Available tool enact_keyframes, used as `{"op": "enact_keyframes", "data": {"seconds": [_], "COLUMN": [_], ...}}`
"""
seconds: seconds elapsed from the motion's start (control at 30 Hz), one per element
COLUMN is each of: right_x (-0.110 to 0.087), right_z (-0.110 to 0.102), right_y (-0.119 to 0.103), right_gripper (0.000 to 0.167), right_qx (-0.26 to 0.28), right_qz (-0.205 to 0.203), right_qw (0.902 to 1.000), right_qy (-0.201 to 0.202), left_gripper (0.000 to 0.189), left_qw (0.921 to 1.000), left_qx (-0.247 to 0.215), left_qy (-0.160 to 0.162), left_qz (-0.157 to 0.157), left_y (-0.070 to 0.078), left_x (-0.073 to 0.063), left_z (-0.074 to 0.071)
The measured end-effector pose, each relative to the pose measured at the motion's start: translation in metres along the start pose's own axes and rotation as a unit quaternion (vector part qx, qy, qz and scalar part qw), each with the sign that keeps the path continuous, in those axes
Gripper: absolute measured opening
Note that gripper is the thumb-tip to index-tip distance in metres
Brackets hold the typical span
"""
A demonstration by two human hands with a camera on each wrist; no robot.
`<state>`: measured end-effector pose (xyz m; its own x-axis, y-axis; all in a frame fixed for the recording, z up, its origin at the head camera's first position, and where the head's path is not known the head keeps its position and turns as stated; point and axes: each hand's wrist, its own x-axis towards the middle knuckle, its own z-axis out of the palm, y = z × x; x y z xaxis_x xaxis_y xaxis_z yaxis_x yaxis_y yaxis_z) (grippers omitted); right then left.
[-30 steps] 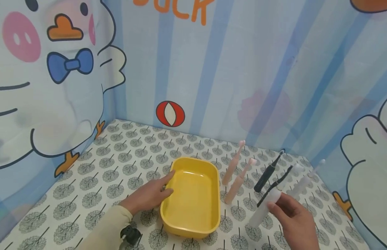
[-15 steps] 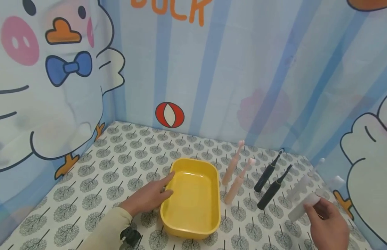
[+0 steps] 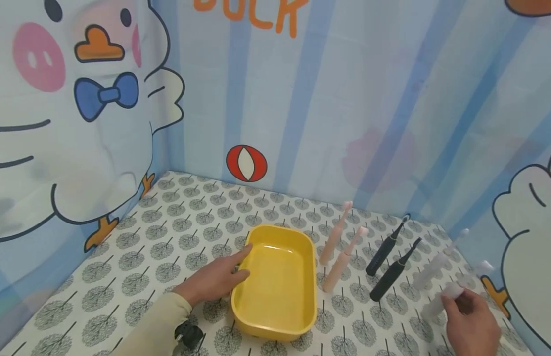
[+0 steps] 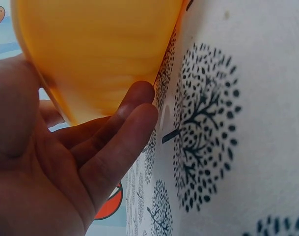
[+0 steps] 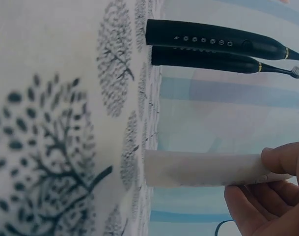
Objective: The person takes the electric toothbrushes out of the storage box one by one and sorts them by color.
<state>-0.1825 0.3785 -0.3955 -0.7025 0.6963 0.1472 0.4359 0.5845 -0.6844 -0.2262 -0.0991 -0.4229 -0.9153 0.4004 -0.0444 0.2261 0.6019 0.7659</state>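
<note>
A yellow rectangular plastic tub (image 3: 275,332) stands on the cloth, its inside bare. My left hand (image 3: 213,279) grips its left rim, thumb over the edge and fingers against the outer wall. At the right, my right hand (image 3: 473,321) pinches the upper body of a white electric toothbrush (image 5: 203,169). This toothbrush is upright, its base at the cloth; my hand hides part of its top. Just behind it stands another white electric toothbrush (image 3: 429,272). Two black electric toothbrushes (image 3: 387,282) and two pink electric toothbrushes (image 3: 338,272) stand between the tub and my right hand.
The table is covered by a white cloth (image 3: 168,237) with a grey tree print. A cartoon-printed curtain (image 3: 324,99) rises at the back and both sides. A black device (image 3: 188,336) is at my left wrist.
My right hand has carried the white toothbrush rightward past the black ones, then lowered it upright beside the other white one. My left hand has stayed on the tub.
</note>
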Motion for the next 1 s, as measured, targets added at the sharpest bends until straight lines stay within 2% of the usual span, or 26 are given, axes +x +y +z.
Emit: {"op": "enact_keyframes", "data": {"seconds": [0.3, 0.63, 0.87, 1.0], "right_x": [0.010, 0.008, 0.005, 0.000], "right_z": [0.005, 0.003, -0.007, -0.020], "right_y": [0.009, 0.009, 0.011, 0.005], "right_gripper": [0.055, 0.056, 0.059, 0.063], "right_qx": [-0.007, -0.008, -0.019, 0.000], "right_qz": [0.018, 0.032, 0.028, 0.034], "right_qw": [0.9998, 0.9991, 0.9978, 0.9981], "right_qy": [-0.010, -0.027, -0.057, -0.051], "left_gripper": [0.066, 0.066, 0.065, 0.065], "left_qw": [1.0000, 1.0000, 0.9999, 0.9998], "left_qx": [0.000, -0.005, 0.013, 0.018], "left_qy": [0.001, -0.003, 0.006, 0.012], "left_qz": [-0.001, 0.000, 0.001, 0.000], "left_y": [0.002, 0.001, -0.001, -0.001], "left_x": [-0.001, -0.002, 0.000, -0.001], "left_z": [0.001, 0.001, 0.001, 0.001]}}
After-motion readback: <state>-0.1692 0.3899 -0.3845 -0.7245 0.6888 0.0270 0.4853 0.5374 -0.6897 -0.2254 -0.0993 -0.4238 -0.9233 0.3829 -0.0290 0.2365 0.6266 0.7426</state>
